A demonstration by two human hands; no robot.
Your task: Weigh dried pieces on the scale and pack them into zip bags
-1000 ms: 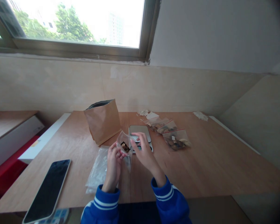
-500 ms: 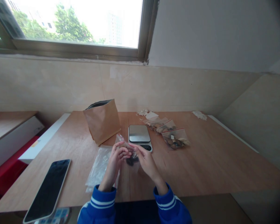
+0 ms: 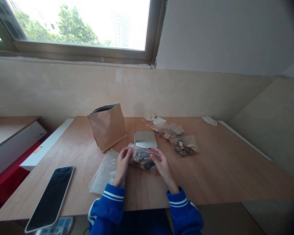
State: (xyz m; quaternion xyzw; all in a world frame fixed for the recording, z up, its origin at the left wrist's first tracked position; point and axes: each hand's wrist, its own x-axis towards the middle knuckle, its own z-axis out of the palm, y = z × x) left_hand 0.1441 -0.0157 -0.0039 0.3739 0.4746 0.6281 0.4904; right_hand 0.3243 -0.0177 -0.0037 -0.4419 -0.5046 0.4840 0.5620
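Note:
A clear zip bag (image 3: 144, 160) with a red seal line and dark and brown pieces inside is held up in front of me. My left hand (image 3: 123, 160) pinches its top left corner. On the other side, my right hand (image 3: 161, 163) grips the top right edge between thumb and fingers. Just behind the bag lies a kitchen scale (image 3: 146, 139) with a metal plate; the bag and hands cover its front part. Beside my left wrist, a stack of flat, clear bags (image 3: 104, 176) rests on the table.
A brown paper bag (image 3: 108, 129) stands open at the back left. Several filled zip bags (image 3: 183, 145) lie right of the scale, near white scraps (image 3: 150, 117) and a white card (image 3: 159, 120). A large phone (image 3: 50, 197) lies at the table's left front edge.
The held bag has been spread out wide and its contents now face me. My hands have moved apart along its top edge. The stack of flat bags has shifted slightly.

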